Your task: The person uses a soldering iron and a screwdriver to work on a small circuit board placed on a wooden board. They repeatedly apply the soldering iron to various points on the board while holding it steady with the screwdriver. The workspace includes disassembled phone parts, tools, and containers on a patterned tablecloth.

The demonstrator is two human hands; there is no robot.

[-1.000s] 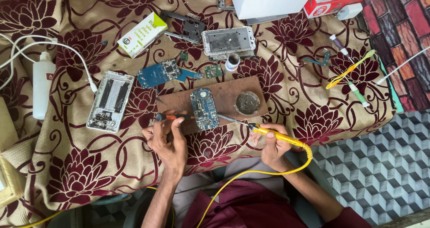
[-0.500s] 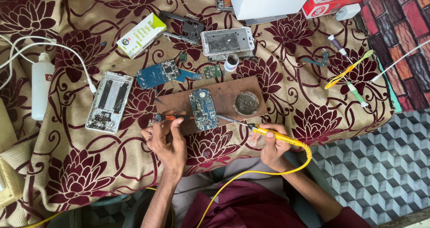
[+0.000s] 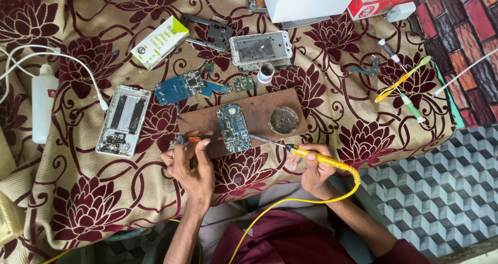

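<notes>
A person in a maroon garment is working at a surface (image 3: 93, 207) draped in a beige cloth with dark red flowers; the right hand (image 3: 313, 168) is closing its grip around the yellow handle of a soldering iron (image 3: 303, 153), the metal tip reaching toward 10 o'clock and touching or nearly touching the right edge of a blue circuit board (image 3: 234, 128); the left hand (image 3: 192, 166) is pinching a small orange-and-black tool (image 3: 196, 138) between its fingers, the tool pointing toward 3 o'clock at the board's left edge; the board is lying flat on a brown wooden slab (image 3: 259, 111) at the middle of the surface, just beyond both hands; a round tin of dark paste (image 3: 284, 120) is sitting on the same slab at 3 o'clock from the board, near but apart from it; a yellow cord (image 3: 290, 204) is trailing from the iron toward 7 o'clock across the person's lap; a stripped phone frame (image 3: 123, 120) is lying at 9 o'clock from the board, a second blue board (image 3: 182, 87) at 11 o'clock, and another opened phone body (image 3: 261, 49) at 12 o'clock; a white bottle (image 3: 43, 106) is standing at the far left edge; a green-and-white box (image 3: 158, 41) is resting toward 11 o'clock.
</notes>
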